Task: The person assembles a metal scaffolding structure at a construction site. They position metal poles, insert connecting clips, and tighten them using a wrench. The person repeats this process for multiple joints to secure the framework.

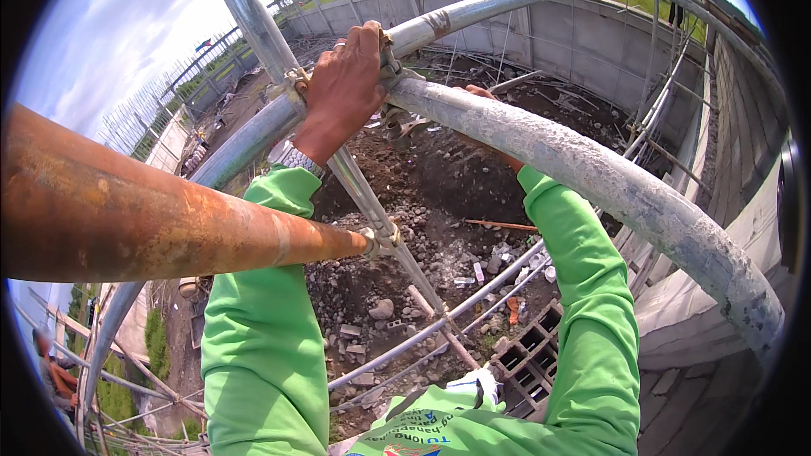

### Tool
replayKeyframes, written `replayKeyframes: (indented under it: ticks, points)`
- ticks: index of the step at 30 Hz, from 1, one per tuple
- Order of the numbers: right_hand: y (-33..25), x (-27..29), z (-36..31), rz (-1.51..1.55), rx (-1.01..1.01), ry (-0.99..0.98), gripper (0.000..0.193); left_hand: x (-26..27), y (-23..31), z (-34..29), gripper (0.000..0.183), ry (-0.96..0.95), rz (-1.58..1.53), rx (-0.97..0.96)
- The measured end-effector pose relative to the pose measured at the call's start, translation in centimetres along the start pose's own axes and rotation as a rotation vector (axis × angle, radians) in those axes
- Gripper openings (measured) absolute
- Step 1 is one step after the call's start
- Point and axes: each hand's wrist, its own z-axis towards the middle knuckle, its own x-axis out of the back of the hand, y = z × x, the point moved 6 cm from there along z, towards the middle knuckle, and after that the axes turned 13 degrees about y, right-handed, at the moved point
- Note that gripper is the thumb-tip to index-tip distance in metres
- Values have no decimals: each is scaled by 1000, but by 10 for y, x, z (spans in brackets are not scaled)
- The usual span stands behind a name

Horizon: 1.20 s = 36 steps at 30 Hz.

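My left hand (348,89), with a ring and a pale wristband, is closed over a grey scaffold pipe (498,8) where it meets other tubes. Its fingers curl down beside a metal clamp (390,63). A second coupler (296,84) sits just left of the hand, against an upright galvanized tube (253,13). A rough, mortar-crusted pipe (583,156) runs from the clamp toward the lower right. Behind that pipe is my right hand (480,93), mostly hidden; only bent fingers show above it, and what they hold cannot be made out. Small metal parts (410,127) hang under the clamp.
A thick rusty pipe (169,203) crosses from the left to a coupler (382,241) on the upright. Far below lie rubble, stones and hollow blocks (534,355). Thinner tubes (507,274) cross beneath me. A concrete wall (583,34) stands beyond; another person (59,376) is at lower left.
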Motion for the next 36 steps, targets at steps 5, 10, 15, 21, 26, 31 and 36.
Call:
replayKeyframes:
  ticks: [5, 10, 15, 21, 26, 31, 36]
  points:
    - [-29, 7, -32, -274, 14, -228, 17, -4, -4, 0, 85, 14, -7, -7]
    - [-97, 45, -136, 322, -901, -292, 29, -10, -8, -2, 84, 48, 9, -30]
    - [-193, 96, -203, 976, -1549, 21, 45, -12, -9, -4, 72, 136, 3, -138]
    - [-260, 126, -245, 1325, -1803, 239, 41, -10, -12, -2, 76, -46, -6, 78]
    - [-278, 147, -273, 885, -1800, 164, 50, 6, 4, -9, 73, -21, -33, 121]
    - [-282, 147, -282, 592, -1717, 176, 58, 4, 5, -7, 69, -29, -59, 113]
    - [-270, 152, -281, 287, -1611, 160, 68, 12, 9, -10, 64, 113, -81, 13]
